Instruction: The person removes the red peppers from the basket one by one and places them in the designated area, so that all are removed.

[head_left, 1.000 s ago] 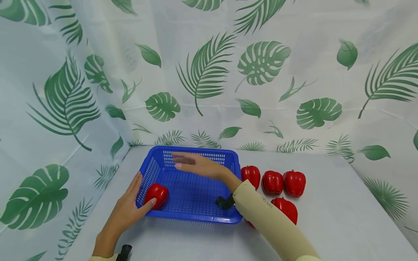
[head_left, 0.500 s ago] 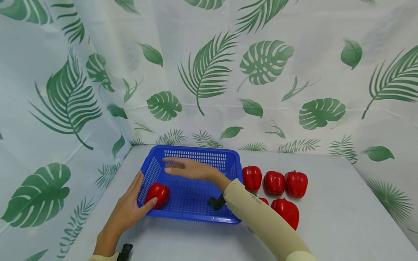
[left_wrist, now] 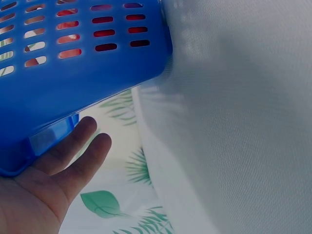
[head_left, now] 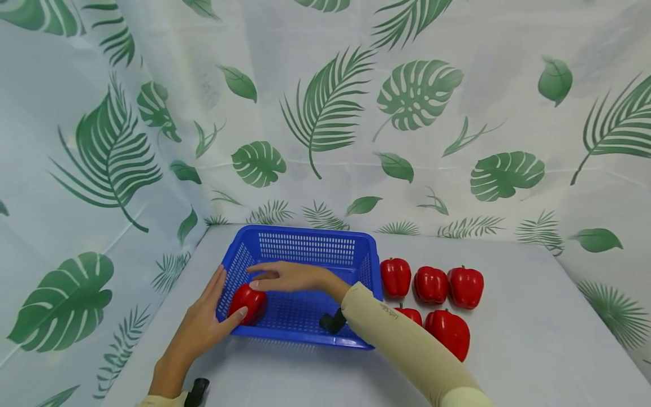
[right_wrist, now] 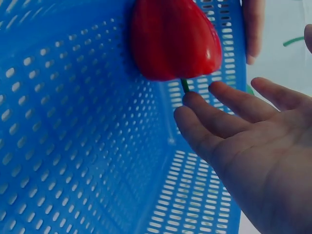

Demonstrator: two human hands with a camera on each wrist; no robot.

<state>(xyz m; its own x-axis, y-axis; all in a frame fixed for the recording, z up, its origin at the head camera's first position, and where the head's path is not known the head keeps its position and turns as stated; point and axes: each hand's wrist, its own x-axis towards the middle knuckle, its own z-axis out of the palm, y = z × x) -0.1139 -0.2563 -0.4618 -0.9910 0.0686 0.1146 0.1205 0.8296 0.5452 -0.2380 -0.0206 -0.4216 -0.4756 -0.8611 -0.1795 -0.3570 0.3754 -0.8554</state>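
Observation:
A blue perforated plastic basket (head_left: 305,338) stands on the white table with one red bell pepper (head_left: 248,305) in its front left corner. My left hand (head_left: 200,316) lies against the basket's left corner, thumb over the front rim beside that pepper. In the left wrist view, the straight fingers of this hand (left_wrist: 44,190) reach along the basket's outside. Inside the basket, my right hand (head_left: 292,277) hovers at the pepper's top. The right wrist view shows its fingers spread and its fingertips close to the green stem (right_wrist: 185,85); whether they touch cannot be told.
Several more red bell peppers (head_left: 450,333) sit on the table right of the basket, one partly hidden by the right sleeve (head_left: 402,333). A leaf-patterned sheet (head_left: 325,124) rises behind and on the left. Black wrist cameras (head_left: 333,322) are worn on both wrists.
My right hand has moved left and down, from above the basket's middle to the pepper in the corner. My left hand, that pepper and the basket stay as they were.

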